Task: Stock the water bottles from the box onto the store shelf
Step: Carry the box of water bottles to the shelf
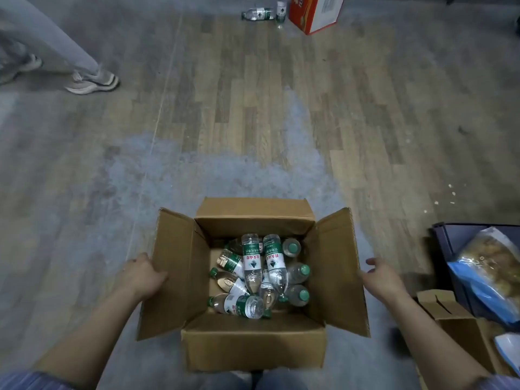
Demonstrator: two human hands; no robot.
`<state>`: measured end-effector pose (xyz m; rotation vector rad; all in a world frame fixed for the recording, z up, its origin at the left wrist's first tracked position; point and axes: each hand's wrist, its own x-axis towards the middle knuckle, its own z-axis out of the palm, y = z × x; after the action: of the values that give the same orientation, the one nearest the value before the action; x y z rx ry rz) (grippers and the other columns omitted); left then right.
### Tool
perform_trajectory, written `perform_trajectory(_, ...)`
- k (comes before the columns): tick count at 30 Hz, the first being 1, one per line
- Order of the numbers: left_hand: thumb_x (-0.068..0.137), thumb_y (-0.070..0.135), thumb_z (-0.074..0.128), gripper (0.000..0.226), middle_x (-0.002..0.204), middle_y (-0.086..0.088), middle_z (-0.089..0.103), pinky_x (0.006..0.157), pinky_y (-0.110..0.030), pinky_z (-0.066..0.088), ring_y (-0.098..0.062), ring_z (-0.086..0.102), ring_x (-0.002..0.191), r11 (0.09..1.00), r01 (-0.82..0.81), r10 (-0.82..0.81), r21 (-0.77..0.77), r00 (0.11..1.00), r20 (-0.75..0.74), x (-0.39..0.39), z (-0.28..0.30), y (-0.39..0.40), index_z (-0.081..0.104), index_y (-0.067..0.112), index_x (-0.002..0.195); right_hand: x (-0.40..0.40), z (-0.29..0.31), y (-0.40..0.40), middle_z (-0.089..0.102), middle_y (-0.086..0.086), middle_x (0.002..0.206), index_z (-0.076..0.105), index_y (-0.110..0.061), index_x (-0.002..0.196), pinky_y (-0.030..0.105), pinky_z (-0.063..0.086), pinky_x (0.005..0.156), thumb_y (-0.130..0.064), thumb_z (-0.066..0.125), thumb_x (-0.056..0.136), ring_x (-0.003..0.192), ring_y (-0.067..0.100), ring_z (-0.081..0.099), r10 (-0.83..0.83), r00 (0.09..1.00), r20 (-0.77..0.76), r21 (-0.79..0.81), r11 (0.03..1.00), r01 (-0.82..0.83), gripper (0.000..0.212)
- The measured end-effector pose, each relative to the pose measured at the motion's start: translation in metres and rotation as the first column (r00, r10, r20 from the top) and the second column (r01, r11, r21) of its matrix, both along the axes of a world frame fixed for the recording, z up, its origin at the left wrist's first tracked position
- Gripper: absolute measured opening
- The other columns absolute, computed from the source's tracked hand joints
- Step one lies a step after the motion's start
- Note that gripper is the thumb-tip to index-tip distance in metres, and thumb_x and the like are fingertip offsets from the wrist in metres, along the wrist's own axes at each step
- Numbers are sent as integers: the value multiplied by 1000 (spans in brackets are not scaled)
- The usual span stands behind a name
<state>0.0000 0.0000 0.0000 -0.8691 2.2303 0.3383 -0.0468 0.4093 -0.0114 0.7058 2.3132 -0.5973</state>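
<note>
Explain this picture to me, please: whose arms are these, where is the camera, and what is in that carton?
There is no machine here. A person wears a wide-angle camera on the head, so you look forward and down along their two bare arms. On the floor in front of them stands an open cardboard box with its flaps folded out. Inside lie water bottles with green caps and labels, mostly tumbled on their sides, a few upright.

The left hand rests on the box's left flap, fingers hidden behind its edge. The right hand is at the right flap with fingers relaxed; whether it touches is unclear. Neither holds a bottle yet.

Farther off, two more bottles sit beside a red carton. Another person's shoe shows at upper left.
</note>
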Motion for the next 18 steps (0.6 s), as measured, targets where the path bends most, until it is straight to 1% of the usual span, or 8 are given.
perform_trajectory(3, 88, 32, 59, 67, 135, -22, 44, 97, -43, 46, -37, 50, 117, 998, -64, 64, 21, 998, 3, 0, -17, -6, 28, 3, 139, -3, -16, -2, 52, 16, 131, 34, -9, 137, 40, 45, 92, -26, 54, 89, 114, 33, 54, -10, 1000, 10, -19, 1000, 11, 55)
perform_trajectory(6, 88, 29, 59, 63, 131, -22, 46, 94, -44, 48, -38, 53, 113, 993, -106, 106, 42, 994, 13, -2, -30, -6, 29, 4, 137, -5, -29, -5, 58, 15, 121, 38, -10, 134, 37, 49, 79, -26, 54, 88, 102, 32, 59, -29, 1000, 10, -13, 999, 29, 51)
perform_trajectory(8, 89, 24, 59, 60, 130, -23, 48, 88, -43, 48, -39, 54, 111, 986, -149, 150, 71, 989, -11, -2, -38, -5, 29, 3, 136, -7, -37, -5, 62, 15, 109, 45, -9, 125, 35, 49, 72, -22, 54, 88, 91, 31, 61, -38, 999, -22, -21, 999, 37, 41)
perform_trajectory(11, 90, 16, 59, 54, 125, -25, 52, 76, -41, 45, -40, 56, 105, 968, -225, 235, 109, 968, -90, -2, -50, -4, 32, -1, 134, -8, -47, -4, 64, 13, 96, 52, -9, 107, 41, 54, 72, -18, 55, 86, 81, 30, 62, -49, 996, -68, -16, 999, 48, 23)
perform_trajectory(13, 89, 14, 59, 47, 115, -24, 55, 71, -40, 46, -38, 57, 97, 959, -261, 275, 110, 950, -145, -4, -54, -4, 39, -2, 129, -9, -51, -3, 64, 14, 89, 56, -8, 97, 42, 55, 72, -17, 56, 84, 78, 31, 62, -59, 993, -98, 1, 998, 59, 16)
perform_trajectory(14, 90, 14, 58, 42, 107, -22, 56, 69, -39, 46, -36, 57, 91, 960, -261, 275, 102, 947, -166, -6, -55, -3, 42, -2, 125, -9, -52, -3, 64, 14, 87, 58, -6, 93, 42, 53, 71, -17, 57, 84, 77, 31, 61, -64, 992, -111, 9, 998, 66, 15)
perform_trajectory(17, 91, 14, 56, 24, 82, -11, 53, 58, -32, 41, -28, 52, 73, 978, -197, 207, 67, 957, -204, -10, -58, 3, 50, 2, 111, -10, -54, -2, 62, 15, 77, 60, -2, 83, 40, 49, 66, -22, 61, 84, 72, 31, 59, -59, 989, -139, 40, 997, 65, 19)
perform_trajectory(18, 91, 15, 55, 17, 76, -8, 51, 57, -32, 42, -26, 52, 70, 984, -169, 177, 54, 961, -214, -10, -58, 6, 51, 4, 104, -10, -54, -1, 61, 16, 74, 59, -1, 80, 39, 47, 63, -23, 62, 85, 71, 32, 58, -54, 988, -148, 44, 997, 61, 22)
